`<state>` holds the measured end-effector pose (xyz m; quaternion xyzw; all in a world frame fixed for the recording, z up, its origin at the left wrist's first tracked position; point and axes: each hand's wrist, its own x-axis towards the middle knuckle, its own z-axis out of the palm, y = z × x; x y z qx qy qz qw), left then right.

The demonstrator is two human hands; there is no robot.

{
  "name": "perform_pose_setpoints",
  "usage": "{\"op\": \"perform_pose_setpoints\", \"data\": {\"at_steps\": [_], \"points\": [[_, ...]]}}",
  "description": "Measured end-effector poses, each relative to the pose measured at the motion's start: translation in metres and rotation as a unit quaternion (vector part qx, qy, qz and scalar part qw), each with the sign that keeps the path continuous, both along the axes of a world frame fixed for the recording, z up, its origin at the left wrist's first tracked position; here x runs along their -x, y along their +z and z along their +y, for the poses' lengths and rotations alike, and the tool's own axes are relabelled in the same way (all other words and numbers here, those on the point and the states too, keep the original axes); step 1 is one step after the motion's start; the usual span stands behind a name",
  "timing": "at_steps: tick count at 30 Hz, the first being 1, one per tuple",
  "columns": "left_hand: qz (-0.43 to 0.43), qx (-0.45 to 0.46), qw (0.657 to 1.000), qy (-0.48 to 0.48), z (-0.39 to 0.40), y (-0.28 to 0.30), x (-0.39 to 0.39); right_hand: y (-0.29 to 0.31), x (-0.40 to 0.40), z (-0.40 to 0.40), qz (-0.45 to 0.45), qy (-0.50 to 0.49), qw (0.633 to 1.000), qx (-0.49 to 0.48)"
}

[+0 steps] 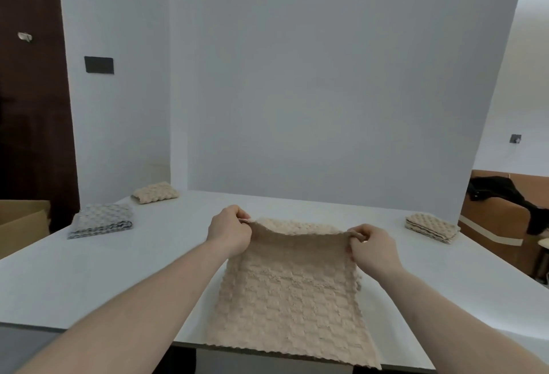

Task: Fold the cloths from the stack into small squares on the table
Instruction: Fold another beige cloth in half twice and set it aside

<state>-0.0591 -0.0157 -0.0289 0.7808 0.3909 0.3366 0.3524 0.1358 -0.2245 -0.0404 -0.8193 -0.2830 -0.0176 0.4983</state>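
Observation:
A beige waffle-textured cloth (289, 293) lies spread on the white table (118, 278), its near edge hanging slightly past the table's front edge. My left hand (230, 232) pinches its far left corner and my right hand (372, 250) pinches its far right corner, both lifted a little off the table. A stack of beige cloths (432, 226) sits at the right edge of the table. A folded beige cloth (156, 192) lies at the far left, and a folded grey cloth (101, 220) lies nearer on the left.
A white backdrop board (326, 76) stands along the table's far edge. A cardboard box (20, 222) is off the table to the left. Brown boxes with a black garment (505, 198) stand to the right.

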Motion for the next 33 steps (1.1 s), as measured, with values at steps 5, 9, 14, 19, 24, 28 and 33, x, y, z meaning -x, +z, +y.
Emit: {"op": "perform_pose_setpoints", "data": {"at_steps": [5,9,14,19,24,28,33], "points": [[-0.007,-0.011,1.0,-0.009,0.004,-0.008,-0.006,-0.007,-0.003,0.007,-0.014,-0.003,1.0,0.002],[-0.016,-0.017,0.999,-0.023,-0.003,-0.009,0.003,-0.007,0.004,-0.003,-0.011,-0.003,1.0,0.005],[-0.013,-0.03,0.998,-0.045,-0.017,-0.013,0.031,-0.006,0.023,-0.03,-0.033,0.027,0.998,0.047],[0.02,-0.049,0.996,-0.078,-0.033,-0.027,0.062,-0.016,0.047,-0.056,-0.056,0.053,0.992,0.099],[0.072,-0.086,0.989,-0.101,-0.047,-0.043,0.088,-0.035,0.068,-0.076,-0.087,0.07,0.984,0.136],[0.123,-0.099,0.98,-0.119,-0.059,-0.052,0.102,-0.044,0.081,-0.088,-0.101,0.079,0.976,0.178],[0.219,-0.128,0.956,-0.146,-0.064,-0.062,0.113,-0.054,0.088,-0.099,-0.084,0.087,0.961,0.249]]}}
